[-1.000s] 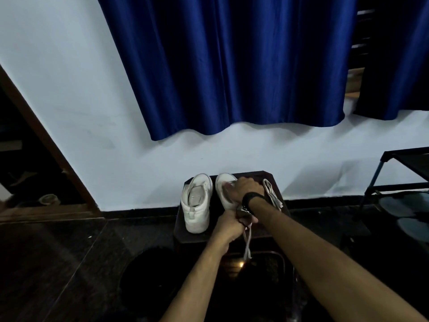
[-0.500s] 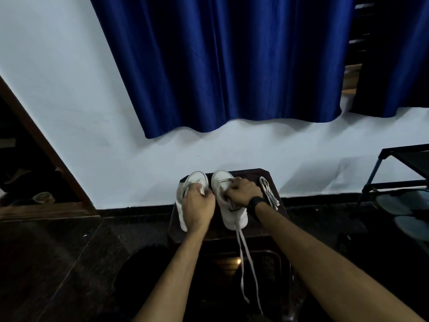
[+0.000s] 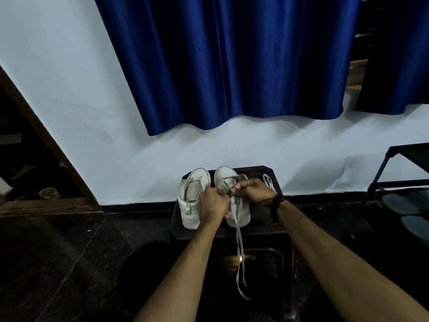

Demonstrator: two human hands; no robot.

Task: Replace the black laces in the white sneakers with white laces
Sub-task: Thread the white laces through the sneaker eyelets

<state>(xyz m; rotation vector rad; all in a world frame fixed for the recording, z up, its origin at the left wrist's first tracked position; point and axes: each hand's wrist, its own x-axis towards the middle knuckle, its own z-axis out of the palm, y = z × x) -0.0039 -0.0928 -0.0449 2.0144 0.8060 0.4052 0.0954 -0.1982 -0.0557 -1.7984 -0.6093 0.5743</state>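
Two white sneakers stand side by side on a dark stool (image 3: 267, 228). The left sneaker (image 3: 191, 198) has no lace in view. Over the right sneaker (image 3: 239, 212) both hands meet. My left hand (image 3: 212, 203) and my right hand (image 3: 251, 189) each pinch a strand of the white lace (image 3: 239, 252) above the shoe's tongue. The lace's two ends hang down over the stool's front edge. A second white lace (image 3: 269, 182) lies bundled on the stool to the right of the shoes. No black lace shows.
A white wall with a blue curtain (image 3: 232, 61) rises behind the stool. A black metal rack (image 3: 399, 173) with dark shoes stands at the right. A wooden door frame (image 3: 46, 145) runs at the left. The floor is dark and glossy.
My left hand has moved from the left sneaker to the right one and taken hold of the lace. My right hand has lifted slightly, pulling the lace up over the shoe.
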